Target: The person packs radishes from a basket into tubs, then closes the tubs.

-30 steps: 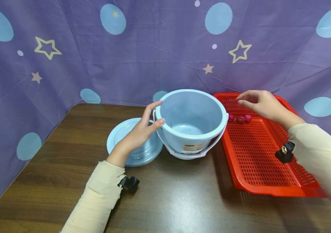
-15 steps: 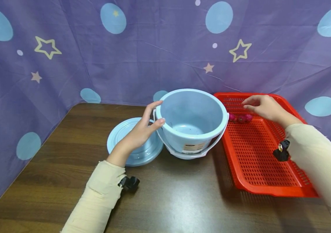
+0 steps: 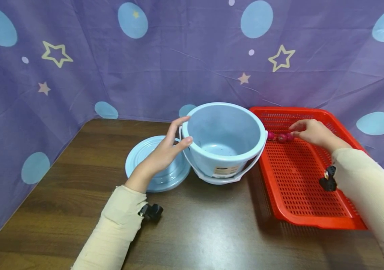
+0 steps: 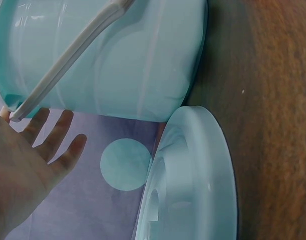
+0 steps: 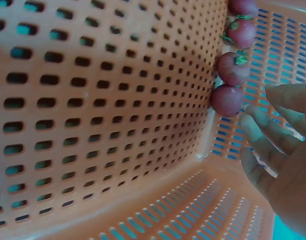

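Counter (image 3: 192,232), dark wood: nearest to me.
Bucket (image 3: 208,159), pale blue: directly right of my left grip (image 3: 162,154), which touches it by the rim, fingers spread and fairly straight, forearm angling in from lower left.
Lid (image 3: 169,176), pale blue: below that grip, left of the bucket.
Basket (image 3: 268,180), red: right of the bucket.
Radishes (image 5: 233,68), four, in a row inside it: my right grip (image 3: 313,132) is just beside the end one, thumb apart from lightly bent fingers; contact, I cannot tell.
Curtain (image 3: 192,56), purple, patterned: farthest.
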`<state>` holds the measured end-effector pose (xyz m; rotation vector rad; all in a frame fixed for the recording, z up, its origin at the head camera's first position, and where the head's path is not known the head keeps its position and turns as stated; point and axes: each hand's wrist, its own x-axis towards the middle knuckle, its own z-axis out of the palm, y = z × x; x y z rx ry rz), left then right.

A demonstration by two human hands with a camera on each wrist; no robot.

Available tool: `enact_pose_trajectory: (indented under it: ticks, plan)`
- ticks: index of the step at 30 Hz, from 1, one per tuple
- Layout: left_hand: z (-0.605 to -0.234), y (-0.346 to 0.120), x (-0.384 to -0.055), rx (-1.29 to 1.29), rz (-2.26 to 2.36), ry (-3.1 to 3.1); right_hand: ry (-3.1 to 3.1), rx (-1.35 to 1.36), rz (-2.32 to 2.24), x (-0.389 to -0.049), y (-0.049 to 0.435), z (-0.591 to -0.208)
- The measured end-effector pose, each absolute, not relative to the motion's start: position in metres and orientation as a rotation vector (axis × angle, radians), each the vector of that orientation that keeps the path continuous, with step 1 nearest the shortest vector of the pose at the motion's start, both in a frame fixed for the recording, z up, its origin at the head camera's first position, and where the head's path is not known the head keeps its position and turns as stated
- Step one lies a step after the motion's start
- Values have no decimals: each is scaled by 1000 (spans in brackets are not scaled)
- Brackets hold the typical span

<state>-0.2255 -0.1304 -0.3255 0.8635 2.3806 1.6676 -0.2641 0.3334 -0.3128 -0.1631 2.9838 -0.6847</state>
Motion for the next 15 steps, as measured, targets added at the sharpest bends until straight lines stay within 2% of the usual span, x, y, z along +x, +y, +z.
enact_pose_trajectory:
  ticks: [15]
  plan:
    - [-326,-131,-225,867,1663,2386,3016,-168,-540,-268,341,-321]
